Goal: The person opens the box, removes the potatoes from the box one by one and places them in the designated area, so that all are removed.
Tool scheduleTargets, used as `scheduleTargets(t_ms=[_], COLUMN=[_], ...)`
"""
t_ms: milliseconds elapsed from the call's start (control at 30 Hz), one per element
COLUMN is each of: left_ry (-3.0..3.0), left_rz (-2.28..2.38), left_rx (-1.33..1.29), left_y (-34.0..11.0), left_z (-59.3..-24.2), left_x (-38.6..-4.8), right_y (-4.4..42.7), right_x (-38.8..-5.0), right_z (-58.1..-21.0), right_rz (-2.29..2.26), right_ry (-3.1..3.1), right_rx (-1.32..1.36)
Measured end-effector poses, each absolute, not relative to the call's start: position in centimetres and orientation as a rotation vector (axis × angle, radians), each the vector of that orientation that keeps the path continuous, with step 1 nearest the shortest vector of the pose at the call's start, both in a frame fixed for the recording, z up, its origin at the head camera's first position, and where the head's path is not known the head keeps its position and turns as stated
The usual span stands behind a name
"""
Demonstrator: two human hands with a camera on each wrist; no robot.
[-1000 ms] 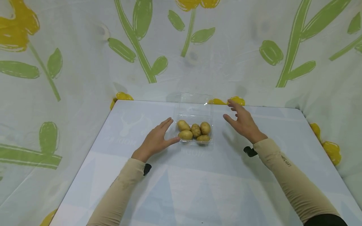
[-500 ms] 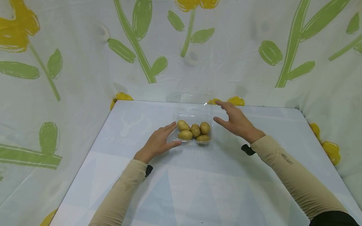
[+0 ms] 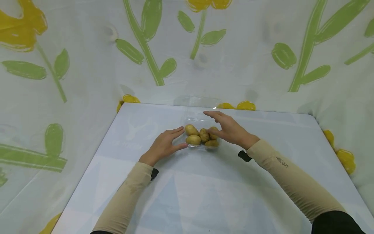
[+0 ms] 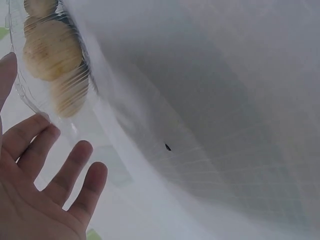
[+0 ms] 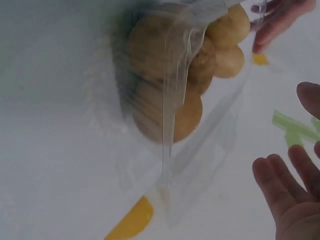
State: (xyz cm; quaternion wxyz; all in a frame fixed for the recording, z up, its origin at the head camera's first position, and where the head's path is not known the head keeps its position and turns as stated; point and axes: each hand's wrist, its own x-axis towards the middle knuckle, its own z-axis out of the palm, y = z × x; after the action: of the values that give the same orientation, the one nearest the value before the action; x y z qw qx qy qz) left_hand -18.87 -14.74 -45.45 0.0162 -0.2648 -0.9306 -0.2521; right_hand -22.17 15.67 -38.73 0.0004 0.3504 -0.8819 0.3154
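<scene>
Several small yellow-brown potatoes lie in a clear plastic clamshell box, whose see-through lid stands raised at the back. My left hand is at the box's left side, fingers extended and thumb by the front corner. In the left wrist view its fingertips meet or nearly meet the box's edge. Over the right part of the box is my right hand, fingers stretched toward the lid and thumb in front of a potato. The right wrist view shows those fingers apart from the plastic, holding nothing.
The box stands near the far edge of a white table with pale blue shapes. Behind it hangs a white curtain printed with green leaves and yellow flowers. Black wrist devices sit below both wrists.
My right hand has moved left from beside the box to above its right part. The left hand has shifted slightly right, against or close to the box's side. The box and potatoes stay put.
</scene>
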Motion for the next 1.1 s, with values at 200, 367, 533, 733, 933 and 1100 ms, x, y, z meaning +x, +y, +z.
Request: scheduleTargets(t_ms=[200,367,533,733,933,1100], left_ry=[-2.898,-2.899,-2.907,-2.900,-2.895,-2.897], left_rz=[-0.793,-0.803,-0.818,-0.867,-0.899,-0.902], left_rx=[-0.832,-0.828,-0.821,-0.820,-0.819,-0.816], left_y=[-14.5,-14.6,-14.8,-14.9,-14.9,-14.8], left_z=[-45.6,-45.5,-45.4,-45.2,-45.1,-45.3], left_x=[-19.1,-19.1,-19.1,-19.0,-18.8,-18.8], right_y=[14.1,13.0,12.4,12.3,12.0,11.6], right_x=[-22.2,-22.3,-22.7,-22.8,-22.8,-22.9], right_z=[-39.5,-40.3,-41.4,-42.3,-42.9,-43.4], right_rz=[1.051,1.015,0.905,0.790,0.688,0.590], right_ry=[-2.833,-2.868,-2.755,-2.599,-2.633,-2.665], right_rx=[1.197,1.264,1.419,1.572,1.589,1.572])
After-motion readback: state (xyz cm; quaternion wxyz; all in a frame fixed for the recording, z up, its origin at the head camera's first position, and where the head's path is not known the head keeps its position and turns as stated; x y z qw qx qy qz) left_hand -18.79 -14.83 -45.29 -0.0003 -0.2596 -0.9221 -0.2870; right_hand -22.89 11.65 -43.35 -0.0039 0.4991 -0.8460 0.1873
